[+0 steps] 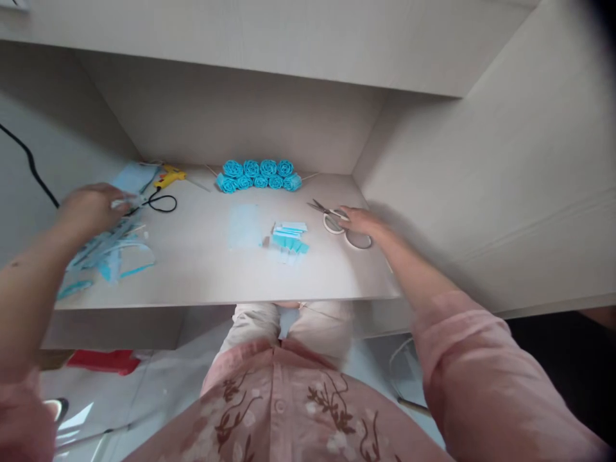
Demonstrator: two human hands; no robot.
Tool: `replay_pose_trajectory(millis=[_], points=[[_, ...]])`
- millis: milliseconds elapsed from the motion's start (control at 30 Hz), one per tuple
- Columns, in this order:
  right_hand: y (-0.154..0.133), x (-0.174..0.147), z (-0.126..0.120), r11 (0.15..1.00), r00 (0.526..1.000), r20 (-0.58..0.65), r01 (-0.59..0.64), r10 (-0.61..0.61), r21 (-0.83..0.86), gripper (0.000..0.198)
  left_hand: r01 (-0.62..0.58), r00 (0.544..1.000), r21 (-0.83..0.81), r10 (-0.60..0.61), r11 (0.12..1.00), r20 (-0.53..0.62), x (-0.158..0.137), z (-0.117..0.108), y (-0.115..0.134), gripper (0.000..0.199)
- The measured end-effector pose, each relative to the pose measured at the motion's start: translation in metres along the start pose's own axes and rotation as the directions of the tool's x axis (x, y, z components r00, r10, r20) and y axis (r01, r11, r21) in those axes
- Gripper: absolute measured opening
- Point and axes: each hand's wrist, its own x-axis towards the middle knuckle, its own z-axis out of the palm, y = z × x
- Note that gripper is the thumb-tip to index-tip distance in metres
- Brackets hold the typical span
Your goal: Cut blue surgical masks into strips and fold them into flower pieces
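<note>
At the left of the desk, my left hand (96,206) is closed on a crumpled pale scrap (128,201), above a pile of blue and white scraps (113,260). On the right, my right hand (360,220) has its fingers on the handles of the scissors (333,222), which lie on the desktop with blades slightly apart, pointing left. Between the hands are a thin pale-blue sheet (244,226) and a small stack of blue and white cut strips (290,236). Behind them, several blue rolled flowers (260,175) sit in two rows.
A yellow glue gun (169,176) with a black cord lies at the back left, beside a light-blue folded sheet (135,176). Panels enclose the desk (202,282) at the back and sides, and a shelf (269,45) overhangs it. A red object (103,361) is below the desk.
</note>
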Motion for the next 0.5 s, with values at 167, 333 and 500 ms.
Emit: replay_pose_trajectory(millis=[167, 333, 500], points=[[-0.011, 0.006, 0.005, 0.990, 0.999, -0.029, 0.035, -0.039, -0.140, 0.062, -0.079, 0.982, 0.089, 0.062, 0.993, 0.180, -0.013, -0.003, -0.007, 0.084], [-0.019, 0.008, 0.003, 0.992, 0.995, -0.100, -0.006, -0.007, -0.126, 0.054, -0.550, 0.828, -0.281, 0.558, 0.786, -0.061, -0.095, -0.032, 0.125, 0.051], [-0.001, -0.019, -0.013, 0.982, 0.979, -0.151, -0.156, 0.139, -0.105, 0.057, -0.400, 0.250, -0.855, 0.937, 0.329, 0.244, -0.189, 0.015, 0.218, 0.051]])
